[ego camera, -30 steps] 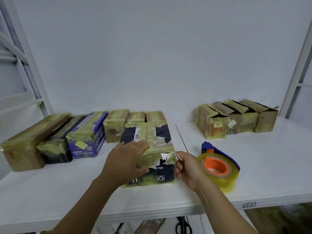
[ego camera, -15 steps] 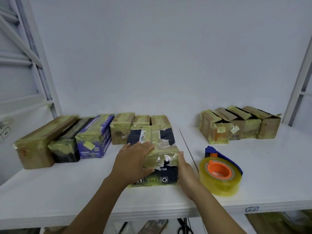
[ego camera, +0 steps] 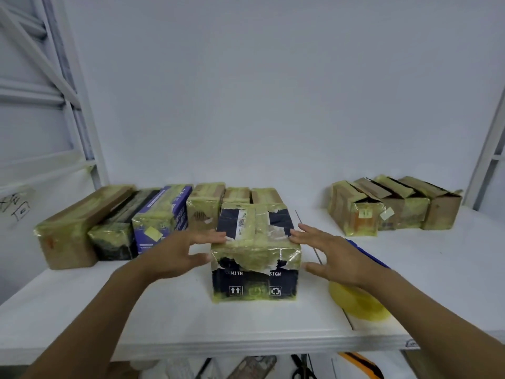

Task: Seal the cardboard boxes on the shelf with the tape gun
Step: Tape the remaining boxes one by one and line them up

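Note:
A dark blue cardboard box (ego camera: 255,253), wrapped in yellowish tape, stands in the middle of the white shelf (ego camera: 164,310). My left hand (ego camera: 177,253) is at its left side with fingers spread, fingertips at the top left edge. My right hand (ego camera: 330,255) is at its right side, fingers straight, fingertips touching the top right edge. Neither hand holds anything. The tape gun (ego camera: 360,299), a yellow roll with a blue handle, lies on the shelf to the right, mostly hidden behind my right hand and forearm.
A row of taped boxes (ego camera: 114,225) lines the back left of the shelf. Several open-flapped brown boxes (ego camera: 393,206) stand at the back right. White shelf uprights rise at both sides. Scissors and other items lie below the shelf.
My left hand has come off the top of the box and moved to its left side. My right hand has opened and moved to the box's right side, now covering the tape gun.

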